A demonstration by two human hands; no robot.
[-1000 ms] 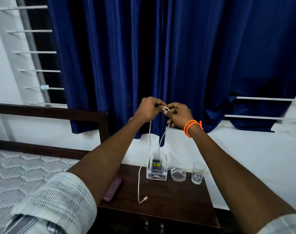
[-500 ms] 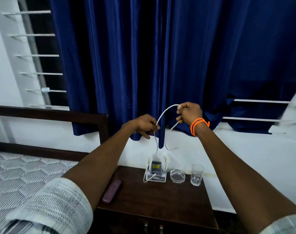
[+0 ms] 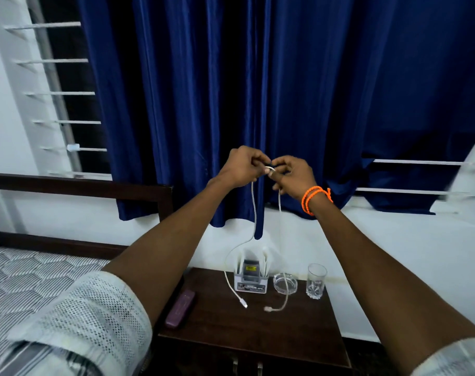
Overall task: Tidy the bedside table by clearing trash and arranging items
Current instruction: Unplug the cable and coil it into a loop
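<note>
Now hands rejoined mid-frame: left hand point(image 3: 241, 166), right hand point(image 3: 291, 175) both pinched white cable point(image 3: 254, 213); another fold gathered, ends dangled low over bedside table point(image 3: 258, 329).

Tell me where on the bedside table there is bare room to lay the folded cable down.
The front half of the bedside table is bare wood, from the purple case on the left edge across to the right edge. The back row is crowded: organizer box, ashtray and glass side by side. The cable ends dangle just before them.

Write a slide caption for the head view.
Left hand and right hand pinch a white charging cable above the dark wooden bedside table.
</note>
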